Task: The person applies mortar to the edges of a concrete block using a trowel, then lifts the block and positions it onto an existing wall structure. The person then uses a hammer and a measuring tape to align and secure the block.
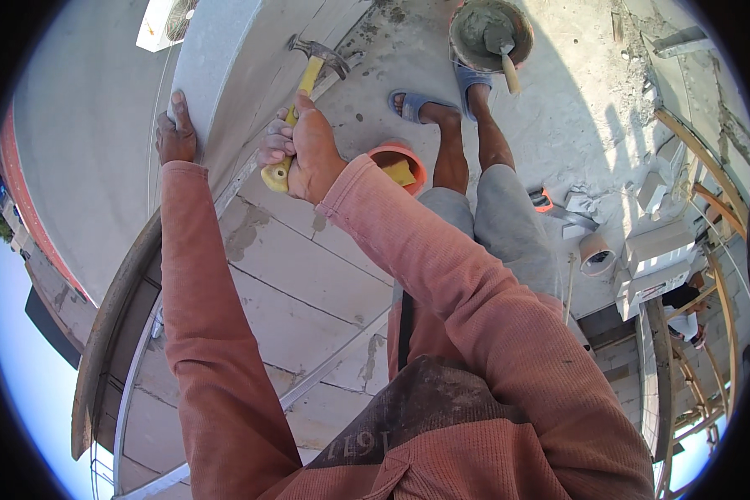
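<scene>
My right hand (304, 154) is wrapped round the yellow grip of a claw hammer (312, 75). The hammer's metal head is up at the inner side of a long pale grey block (225, 62) on the wall; whether it touches the block I cannot tell. On the block's outer edge my left hand (176, 133) grips near the close end, one finger lying along the side. Its palm is hidden. Below both hands runs the blockwork wall (308, 275), with thin joints and patches of mortar.
An orange bucket holding a yellow sponge (400, 172) stands by my legs. Farther off is a mortar bucket (521, 58) with a trowel (508, 67) in it. At right lie an orange-handled saw (542, 200), stacked blocks (658, 250) and wooden poles (700, 158); another person (685, 321) is below.
</scene>
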Available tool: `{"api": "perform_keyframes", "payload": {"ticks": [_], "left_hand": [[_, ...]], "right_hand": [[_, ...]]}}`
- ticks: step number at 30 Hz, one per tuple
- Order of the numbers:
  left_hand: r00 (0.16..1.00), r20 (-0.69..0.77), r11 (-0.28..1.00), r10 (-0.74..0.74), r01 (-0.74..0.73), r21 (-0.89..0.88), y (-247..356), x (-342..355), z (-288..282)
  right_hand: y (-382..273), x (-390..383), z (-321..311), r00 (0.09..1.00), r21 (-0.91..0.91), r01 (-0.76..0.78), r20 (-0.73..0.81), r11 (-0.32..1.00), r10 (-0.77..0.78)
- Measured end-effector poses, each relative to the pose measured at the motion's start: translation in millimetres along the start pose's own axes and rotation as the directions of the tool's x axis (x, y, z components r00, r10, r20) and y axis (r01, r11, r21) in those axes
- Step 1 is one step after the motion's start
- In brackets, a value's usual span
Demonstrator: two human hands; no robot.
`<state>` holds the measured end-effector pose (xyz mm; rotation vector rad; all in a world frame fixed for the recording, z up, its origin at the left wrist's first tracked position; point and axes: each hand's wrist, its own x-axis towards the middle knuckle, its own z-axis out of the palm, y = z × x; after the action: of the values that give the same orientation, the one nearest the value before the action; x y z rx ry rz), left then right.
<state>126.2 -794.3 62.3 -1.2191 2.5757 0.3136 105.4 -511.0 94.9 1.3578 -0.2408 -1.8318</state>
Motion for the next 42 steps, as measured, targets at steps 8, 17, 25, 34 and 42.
{"api": "perform_keyframes", "payload": {"ticks": [8, 17, 25, 34, 42], "left_hand": [[0.994, -0.1, 0.998, 0.033, -0.028, 0.053, -3, 0, 1], [0.997, -0.017, 0.991, -0.073, 0.074, 0.11, -6, -3, -5], [0.998, 0.022, 0.992, -0.062, 0.06, 0.11, 0, 7, -2], [0.996, 0.03, 0.989, -0.079, 0.075, 0.128, -3, 1, -5], [0.994, 0.068, 0.989, -0.085, 0.076, 0.127, 9, -4, -4]], "right_hand": [[-22, -44, -38, 0.999, -0.576, -0.051, -0.044, 0.816, 0.031], [-12, -112, -84, 0.981, -0.956, 0.116, 0.068, 0.268, -0.181], [4, -10, -23, 0.995, -0.352, 0.041, -0.072, 0.935, -0.071], [-5, -73, -72, 0.982, -0.851, 0.047, -0.058, 0.523, -0.182], [19, -101, -38, 0.66, -0.583, 0.54, 0.741, -0.607, -0.124]]}}
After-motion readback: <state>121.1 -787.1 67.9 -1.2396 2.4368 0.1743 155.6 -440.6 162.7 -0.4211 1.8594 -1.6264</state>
